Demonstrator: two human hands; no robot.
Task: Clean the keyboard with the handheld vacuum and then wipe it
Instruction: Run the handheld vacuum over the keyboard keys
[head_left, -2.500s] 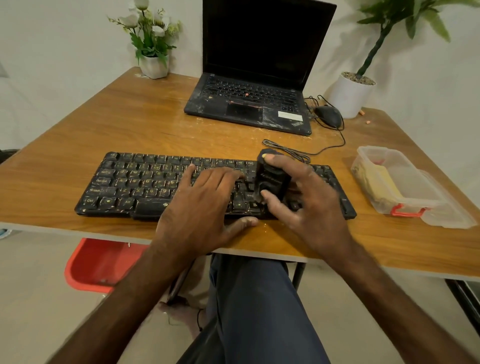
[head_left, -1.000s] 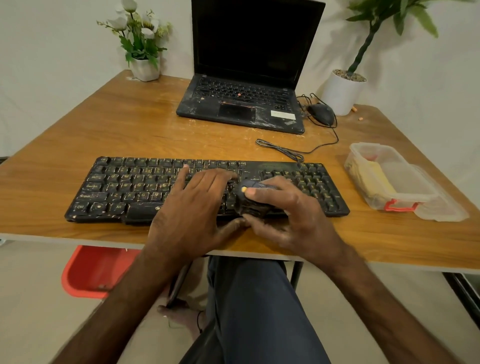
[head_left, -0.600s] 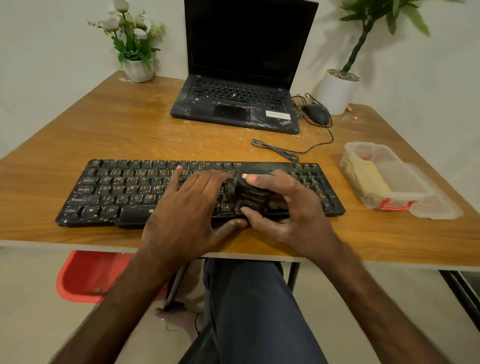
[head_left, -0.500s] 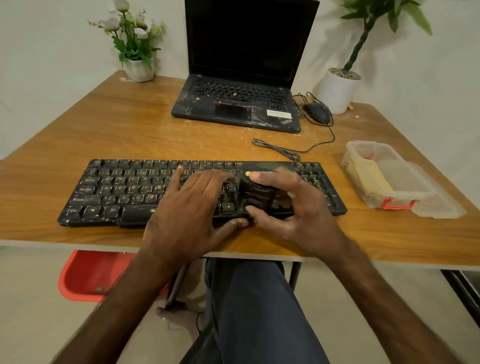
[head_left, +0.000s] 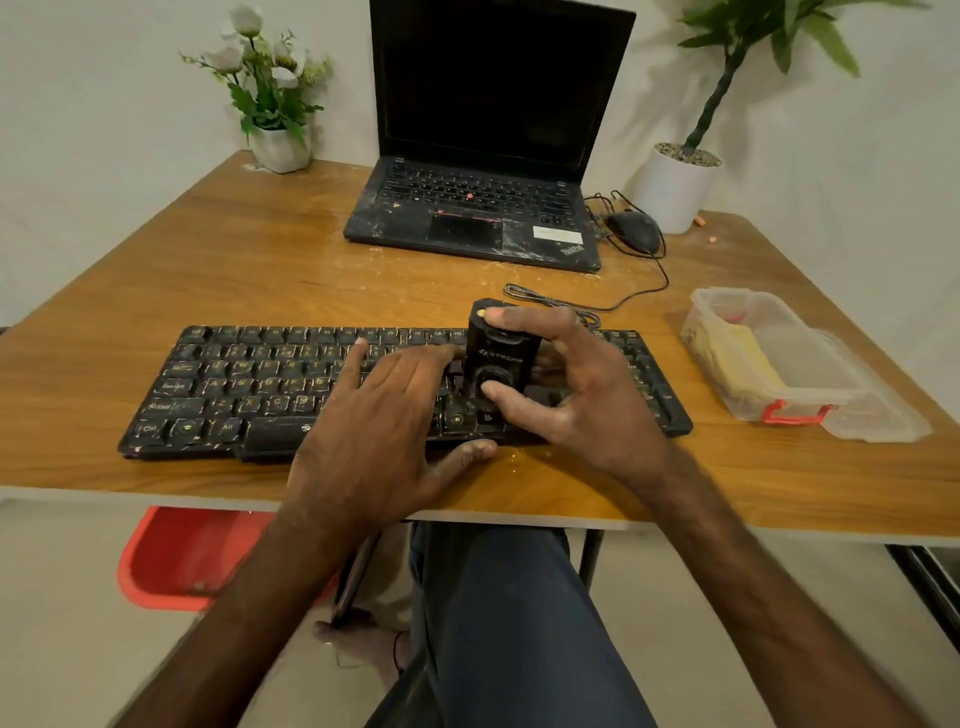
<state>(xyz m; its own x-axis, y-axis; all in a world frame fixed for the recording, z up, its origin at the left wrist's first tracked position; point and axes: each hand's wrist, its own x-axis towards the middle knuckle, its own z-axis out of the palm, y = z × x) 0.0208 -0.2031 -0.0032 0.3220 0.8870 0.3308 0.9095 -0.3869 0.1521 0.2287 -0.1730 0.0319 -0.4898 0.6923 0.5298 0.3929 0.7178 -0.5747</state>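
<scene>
Vacuum (head_left: 500, 358) tipped upright over seemingly grimy keyboard (head_left: 249, 384).

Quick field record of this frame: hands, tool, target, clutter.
left hand: flat on the keyboard, fingers straight
right hand: grips the vacuum, upright over keys right of centre
keyboard state: black, dusty, near the table edge
wipe: not begun
box: clear, at right, yellow item inside, likely cloth
behind: laptop open, mouse

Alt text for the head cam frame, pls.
A person's right hand holds a small black handheld vacuum upright on a dusty black keyboard, while the left hand rests flat on the keys. An open laptop sits behind on the wooden table.
</scene>
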